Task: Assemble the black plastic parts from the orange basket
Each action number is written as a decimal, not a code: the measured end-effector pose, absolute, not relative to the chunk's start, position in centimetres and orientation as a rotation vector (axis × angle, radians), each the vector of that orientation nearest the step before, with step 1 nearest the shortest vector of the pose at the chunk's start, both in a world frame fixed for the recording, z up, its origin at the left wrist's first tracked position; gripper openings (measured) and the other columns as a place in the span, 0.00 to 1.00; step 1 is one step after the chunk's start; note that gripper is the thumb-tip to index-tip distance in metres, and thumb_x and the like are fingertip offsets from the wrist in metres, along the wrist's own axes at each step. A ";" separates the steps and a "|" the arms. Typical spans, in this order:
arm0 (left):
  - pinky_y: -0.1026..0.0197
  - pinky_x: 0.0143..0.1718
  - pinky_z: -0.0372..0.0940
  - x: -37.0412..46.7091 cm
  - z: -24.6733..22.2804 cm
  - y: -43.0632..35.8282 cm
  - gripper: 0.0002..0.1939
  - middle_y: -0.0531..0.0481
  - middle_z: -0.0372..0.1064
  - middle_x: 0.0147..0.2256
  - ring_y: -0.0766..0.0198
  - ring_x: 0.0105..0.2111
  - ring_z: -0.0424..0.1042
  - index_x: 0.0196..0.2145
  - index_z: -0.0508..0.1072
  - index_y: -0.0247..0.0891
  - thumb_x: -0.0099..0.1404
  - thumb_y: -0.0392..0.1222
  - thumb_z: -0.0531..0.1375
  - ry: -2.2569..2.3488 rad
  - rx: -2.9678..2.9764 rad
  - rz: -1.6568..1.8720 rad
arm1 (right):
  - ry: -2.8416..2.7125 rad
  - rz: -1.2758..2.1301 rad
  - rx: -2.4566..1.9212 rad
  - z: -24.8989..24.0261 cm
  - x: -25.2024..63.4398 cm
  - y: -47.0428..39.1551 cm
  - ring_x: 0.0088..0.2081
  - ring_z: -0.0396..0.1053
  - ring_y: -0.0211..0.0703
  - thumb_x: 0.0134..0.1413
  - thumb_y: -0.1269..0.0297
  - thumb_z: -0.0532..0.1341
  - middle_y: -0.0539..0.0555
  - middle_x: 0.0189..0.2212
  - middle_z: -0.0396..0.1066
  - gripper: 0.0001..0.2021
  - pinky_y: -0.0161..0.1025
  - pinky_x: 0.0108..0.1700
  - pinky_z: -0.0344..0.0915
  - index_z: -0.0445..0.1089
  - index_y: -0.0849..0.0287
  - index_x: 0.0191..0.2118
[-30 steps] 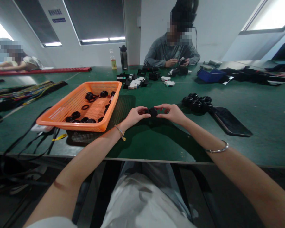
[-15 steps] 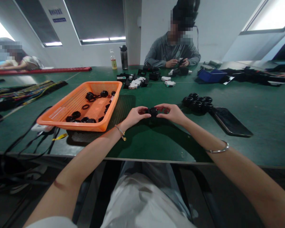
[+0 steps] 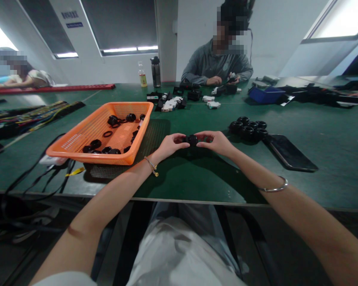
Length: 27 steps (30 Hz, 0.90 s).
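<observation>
A small black round part (image 3: 192, 140) is held between my two hands, low over the green table (image 3: 179, 178). My left hand (image 3: 171, 145) pinches its left side with thumb and fingers. On its right side, the thumb and fingers of my right hand (image 3: 213, 142) close on the same part. An orange basket (image 3: 59, 151) with several black parts and a loose black ring (image 3: 107, 134) stands to the left. A cluster of similar black parts (image 3: 247, 129) lies to the right, beside a dark phone (image 3: 290, 153).
Cables (image 3: 38, 178) lie at the front left, wire bundles (image 3: 38, 115) farther back. White and black pieces (image 3: 171, 104), a bottle (image 3: 142, 75) and a dark flask (image 3: 156, 72) stand beyond. A person (image 3: 217, 63) sits opposite, near a blue item (image 3: 265, 95).
My hands and the black part have barely moved. Across the table, the person's hands have shifted, with a small white and black item now raised in one of them.
</observation>
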<state>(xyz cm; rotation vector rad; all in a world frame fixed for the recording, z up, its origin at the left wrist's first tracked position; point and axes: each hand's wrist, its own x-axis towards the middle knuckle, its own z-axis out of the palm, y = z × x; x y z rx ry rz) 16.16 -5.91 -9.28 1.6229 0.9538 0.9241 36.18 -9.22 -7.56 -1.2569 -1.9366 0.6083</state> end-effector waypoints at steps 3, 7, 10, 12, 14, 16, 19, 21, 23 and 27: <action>0.57 0.44 0.65 16.2 -9.2 -6.0 0.22 0.44 0.73 0.37 0.64 0.35 0.71 0.39 0.73 0.30 0.44 0.38 0.68 0.960 1.621 0.927 | -1.931 0.621 -1.256 -7.5 36.2 -9.2 0.32 0.69 0.44 0.40 0.57 0.64 0.54 0.32 0.76 0.19 0.39 0.33 0.63 0.75 0.60 0.40; 0.59 0.39 0.66 16.2 -9.1 -6.2 0.22 0.46 0.73 0.34 0.67 0.29 0.71 0.39 0.72 0.30 0.45 0.39 0.68 0.944 1.596 0.909 | -1.954 0.690 -1.214 -7.5 36.3 -9.2 0.32 0.69 0.44 0.40 0.57 0.64 0.55 0.33 0.76 0.20 0.39 0.32 0.63 0.74 0.61 0.41; 0.59 0.39 0.66 16.3 -9.1 -6.2 0.22 0.46 0.73 0.33 0.67 0.29 0.71 0.40 0.72 0.29 0.46 0.38 0.68 0.945 1.578 0.908 | -1.978 0.717 -1.196 -7.5 36.5 -9.1 0.33 0.69 0.44 0.40 0.59 0.64 0.55 0.33 0.75 0.20 0.39 0.32 0.63 0.74 0.61 0.42; 0.58 0.40 0.66 16.3 -9.1 -6.1 0.22 0.45 0.73 0.33 0.66 0.30 0.72 0.40 0.72 0.29 0.46 0.38 0.68 0.950 1.576 0.911 | -1.978 0.686 -1.205 -7.6 36.5 -9.0 0.33 0.69 0.44 0.40 0.59 0.63 0.55 0.34 0.75 0.19 0.39 0.32 0.64 0.75 0.59 0.41; 0.58 0.41 0.66 16.3 -9.1 -6.1 0.22 0.45 0.73 0.35 0.65 0.32 0.72 0.39 0.72 0.30 0.45 0.38 0.68 0.953 1.584 0.918 | -1.975 0.642 -1.205 -7.7 36.5 -8.9 0.34 0.69 0.44 0.40 0.60 0.63 0.55 0.36 0.75 0.17 0.39 0.32 0.64 0.75 0.58 0.40; 0.58 0.42 0.66 16.2 -9.2 -6.0 0.21 0.44 0.73 0.36 0.64 0.34 0.72 0.39 0.73 0.30 0.45 0.37 0.68 0.955 1.597 0.928 | -1.974 0.609 -1.194 -7.8 36.5 -8.9 0.34 0.68 0.44 0.40 0.59 0.64 0.55 0.38 0.74 0.17 0.39 0.32 0.64 0.75 0.57 0.40; 0.57 0.43 0.65 16.2 -9.2 -6.0 0.21 0.44 0.73 0.37 0.64 0.35 0.71 0.39 0.73 0.30 0.45 0.37 0.68 0.956 1.602 0.932 | -1.973 0.594 -1.203 -7.7 36.4 -9.0 0.33 0.68 0.43 0.41 0.60 0.63 0.55 0.37 0.74 0.17 0.40 0.33 0.64 0.75 0.57 0.40; 0.57 0.43 0.65 16.2 -9.2 -6.0 0.22 0.44 0.73 0.37 0.64 0.35 0.71 0.40 0.73 0.30 0.45 0.37 0.68 0.954 1.597 0.926 | -1.968 0.596 -1.220 -7.7 36.4 -9.1 0.33 0.68 0.44 0.41 0.60 0.63 0.55 0.35 0.75 0.18 0.40 0.33 0.64 0.75 0.58 0.41; 0.57 0.43 0.65 16.3 -9.1 -6.1 0.22 0.44 0.73 0.37 0.65 0.34 0.71 0.40 0.73 0.30 0.45 0.37 0.67 0.957 1.591 0.922 | -1.948 0.611 -1.228 -7.7 36.4 -9.1 0.31 0.68 0.43 0.41 0.60 0.64 0.54 0.35 0.75 0.20 0.40 0.32 0.64 0.74 0.57 0.44; 0.58 0.42 0.65 16.3 -9.0 -6.2 0.22 0.44 0.73 0.36 0.66 0.33 0.70 0.40 0.72 0.29 0.45 0.37 0.67 0.965 1.592 0.923 | -1.892 0.656 -1.212 -7.8 36.4 -9.2 0.28 0.66 0.39 0.39 0.60 0.65 0.53 0.33 0.75 0.25 0.38 0.30 0.63 0.71 0.57 0.49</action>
